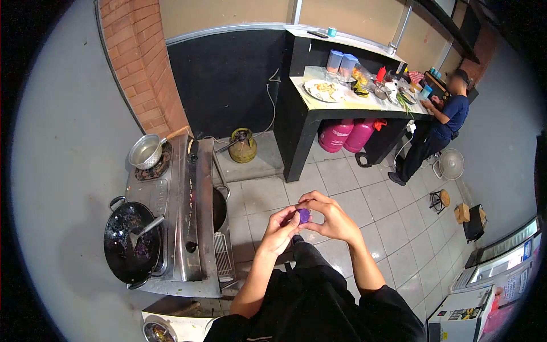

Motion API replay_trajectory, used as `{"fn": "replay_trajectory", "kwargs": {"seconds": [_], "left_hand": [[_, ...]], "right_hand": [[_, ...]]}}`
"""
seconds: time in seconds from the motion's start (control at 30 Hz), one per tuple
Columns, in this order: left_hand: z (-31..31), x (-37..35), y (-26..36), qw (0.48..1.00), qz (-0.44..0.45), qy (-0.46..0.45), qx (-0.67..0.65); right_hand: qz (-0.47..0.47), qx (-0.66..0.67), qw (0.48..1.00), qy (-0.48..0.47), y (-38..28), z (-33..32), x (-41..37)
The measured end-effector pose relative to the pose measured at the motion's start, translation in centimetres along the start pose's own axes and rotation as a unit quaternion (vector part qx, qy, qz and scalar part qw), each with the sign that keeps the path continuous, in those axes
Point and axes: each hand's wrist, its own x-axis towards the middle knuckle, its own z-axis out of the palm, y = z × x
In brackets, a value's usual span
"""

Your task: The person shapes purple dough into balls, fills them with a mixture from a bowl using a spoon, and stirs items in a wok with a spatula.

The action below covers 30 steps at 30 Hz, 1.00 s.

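Note:
Between my two hands, in front of my body, is a small purple lump [304, 216], smooth and roundish; its exact kind does not show. My left hand [279, 232] has its thumb and fingers closed against the lump's left side. From the right, my right hand [331, 219] curls its fingers and thumb around it. To the left, on a steel stove [191, 228], sits a black wok [122, 251] with dark purple residue and a spatula [147, 229] lying in it. A saucepan [145, 151] with a wooden handle rests on the far burner.
A co-worker [447, 122] stands at the far right end of a counter [302, 97] laden with a plate of food [323, 90] and containers. Pink gas cylinders [337, 135] stand beneath it. A green cylinder [243, 147], a fan [450, 164] and a stool [440, 200] are on the floor.

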Motion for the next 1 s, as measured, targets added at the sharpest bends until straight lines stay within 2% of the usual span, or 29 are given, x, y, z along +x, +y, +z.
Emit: {"fn": "replay_trajectory", "kwargs": {"seconds": [0.17,0.27,0.57,0.77,1.0], "left_hand": [[0.2,0.3,-0.2,1.0,0.021,-0.002,-0.012],[0.2,0.4,-0.1,0.999,0.012,0.023,-0.039],[0.2,0.0,0.6,0.996,0.003,0.09,-0.011],[-1.5,-1.0,1.6,0.992,0.079,0.094,-0.016],[-5.5,-1.7,2.3,0.974,0.161,0.159,0.008]], "right_hand": [[0.005,0.007,1.0,-0.008,-0.4,-0.2,0.2],[-0.006,0.004,1.0,-0.012,-0.1,-0.1,0.3],[0.005,-0.004,1.0,-0.029,0.0,-0.6,1.3],[-0.057,0.005,0.995,-0.078,0.1,0.2,4.4],[-0.135,0.078,0.977,-0.145,1.5,4.1,9.7]]}}
